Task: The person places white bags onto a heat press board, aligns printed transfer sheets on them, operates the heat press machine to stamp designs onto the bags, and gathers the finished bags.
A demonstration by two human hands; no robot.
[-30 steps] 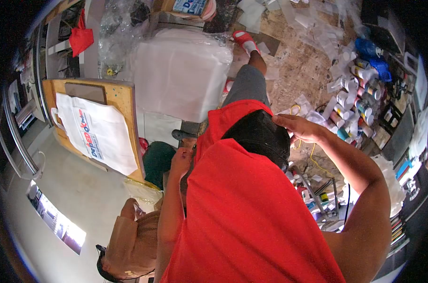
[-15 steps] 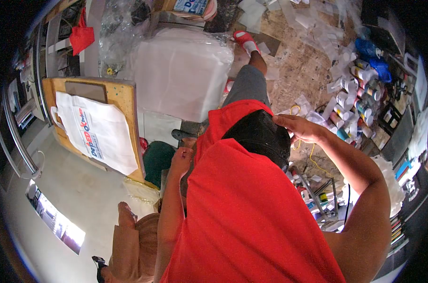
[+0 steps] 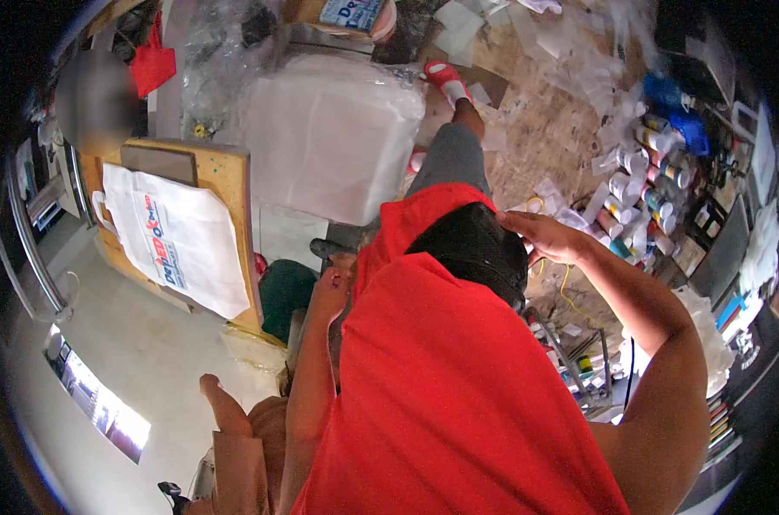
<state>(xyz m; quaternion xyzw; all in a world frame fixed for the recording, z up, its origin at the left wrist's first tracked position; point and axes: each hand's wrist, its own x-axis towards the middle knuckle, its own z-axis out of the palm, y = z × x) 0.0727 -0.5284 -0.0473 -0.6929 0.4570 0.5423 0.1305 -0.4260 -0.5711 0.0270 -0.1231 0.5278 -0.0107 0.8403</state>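
Observation:
My right hand [image 3: 544,237] is at my waist, its fingers bent around the side edge of a black mesh-like item [image 3: 467,245] lying across the front of my red shirt [image 3: 458,369]. Part of that item is hidden by the shirt and the hand. At my left side, my left hand [image 3: 330,292] hangs low with its fingers curled in, and nothing shows in it. Left of it, a white printed bag [image 3: 179,240] lies flat on a yellowish board [image 3: 222,184]. Beyond, a large plastic-wrapped white stack [image 3: 325,137] stands close to my legs.
Several paint containers [image 3: 656,189] and scattered papers cover the floor at right. A dark green round object [image 3: 288,296] is by the board's corner. Another person's arm [image 3: 225,408] reaches in at lower left. A red bag [image 3: 155,67] hangs at upper left.
A blurred head has come into view at upper left, behind the board. The other person's arm at lower left has shifted and stretched out further. My hands stay almost where they were.

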